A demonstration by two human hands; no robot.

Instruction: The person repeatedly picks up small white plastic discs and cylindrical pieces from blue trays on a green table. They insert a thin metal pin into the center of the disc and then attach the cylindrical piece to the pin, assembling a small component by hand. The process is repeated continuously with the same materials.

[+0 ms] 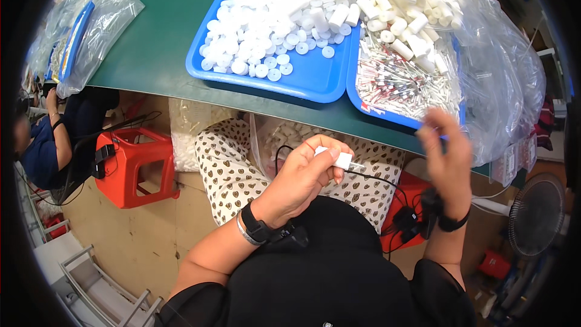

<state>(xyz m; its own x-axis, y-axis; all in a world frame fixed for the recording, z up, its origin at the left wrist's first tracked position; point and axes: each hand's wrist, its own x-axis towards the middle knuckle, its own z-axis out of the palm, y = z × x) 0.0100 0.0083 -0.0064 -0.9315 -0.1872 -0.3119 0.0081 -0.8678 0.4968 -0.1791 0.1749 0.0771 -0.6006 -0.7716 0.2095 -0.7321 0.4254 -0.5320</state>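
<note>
My left hand is closed around a white cylinder, held above my lap. A thin pale pin sticks out from the cylinder's right end. Over the front right corner of the right blue tray is my right hand, its fingers smeared by motion, so whether they hold anything cannot be made out. Nearest to it in that tray lie many small thin white and red pieces. White cylinders are heaped behind them.
A left blue tray holds round white discs on the green table. Clear plastic bags bulge at the right. Red stools stand below, a fan at right. Another person sits at left.
</note>
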